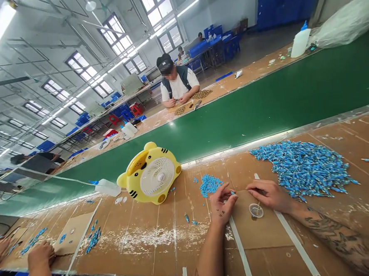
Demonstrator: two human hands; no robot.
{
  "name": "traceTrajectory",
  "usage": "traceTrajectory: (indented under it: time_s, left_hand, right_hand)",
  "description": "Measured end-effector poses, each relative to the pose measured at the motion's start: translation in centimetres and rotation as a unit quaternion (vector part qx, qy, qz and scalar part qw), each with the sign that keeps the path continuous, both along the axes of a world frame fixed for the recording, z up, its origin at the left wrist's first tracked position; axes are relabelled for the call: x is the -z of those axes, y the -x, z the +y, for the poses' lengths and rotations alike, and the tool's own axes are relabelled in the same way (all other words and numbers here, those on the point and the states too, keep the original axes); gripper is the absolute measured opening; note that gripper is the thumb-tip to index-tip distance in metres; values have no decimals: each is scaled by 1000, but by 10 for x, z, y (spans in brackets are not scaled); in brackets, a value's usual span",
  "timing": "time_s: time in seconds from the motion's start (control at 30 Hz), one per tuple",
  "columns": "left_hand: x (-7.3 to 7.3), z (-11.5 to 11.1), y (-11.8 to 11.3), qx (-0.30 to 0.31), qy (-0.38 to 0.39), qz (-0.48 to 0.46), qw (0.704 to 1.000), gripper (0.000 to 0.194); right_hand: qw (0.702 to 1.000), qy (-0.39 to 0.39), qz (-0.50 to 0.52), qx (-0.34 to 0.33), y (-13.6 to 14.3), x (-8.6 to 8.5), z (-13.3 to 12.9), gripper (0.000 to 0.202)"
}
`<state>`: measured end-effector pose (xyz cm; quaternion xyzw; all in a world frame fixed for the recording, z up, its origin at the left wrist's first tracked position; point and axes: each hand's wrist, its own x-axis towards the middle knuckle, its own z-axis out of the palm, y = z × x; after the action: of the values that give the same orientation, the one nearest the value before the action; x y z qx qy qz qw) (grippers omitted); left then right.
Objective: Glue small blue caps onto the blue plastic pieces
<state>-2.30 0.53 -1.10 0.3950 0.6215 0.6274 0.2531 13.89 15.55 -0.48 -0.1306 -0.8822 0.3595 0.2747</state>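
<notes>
My left hand (pixel 221 205) pinches a tiny blue piece (pixel 232 193) between thumb and fingertips, above the edge of a taped cardboard sheet (pixel 265 235). To its right, my right hand (pixel 267 194) is closed on a thin pale stick (pixel 259 206), whose lower end points down into a small round cup (pixel 256 215). What lies in the cup is too small to make out. Just behind my left hand sits a small pile of tiny blue pieces (pixel 210 184). Beyond my right hand spreads a large heap of longer blue pieces with pale ends (pixel 311 169).
A yellow animal-faced fan (pixel 153 173) stands left of my hands, beside a white squeeze bottle (pixel 108 187). A green belt (pixel 233 110) runs behind the cardboard-covered bench. At far left a co-worker's hands (pixel 40 253) rest near blue pieces; another person (pixel 178 82) sits opposite.
</notes>
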Motion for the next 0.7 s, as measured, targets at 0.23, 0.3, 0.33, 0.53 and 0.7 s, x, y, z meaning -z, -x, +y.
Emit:
traceTrajectory:
  time_s: [0.23,0.3,0.33,0.53,0.7]
  left_hand:
    - [4,-5,2,-33,-18,-21,999,52]
    - [7,-5,3,-43,-28,-24,998,56]
    - [7,-4,3,-51,-32,-23,998,57]
    - [4,-5,1,-75,-45,8,996,55]
    - [6,-4,2,-80,-64,39,994,53]
  right_hand:
    - [999,-17,-2,30,-1,-2,-5,23]
    - [999,-26,-4,31,-1,2,-4,21]
    - [999,-30,-5,32,0,3,-3,21]
    - [998,-45,3,31,1,6,-2,19]
    - [998,-49,6,29,1,6,-2,18]
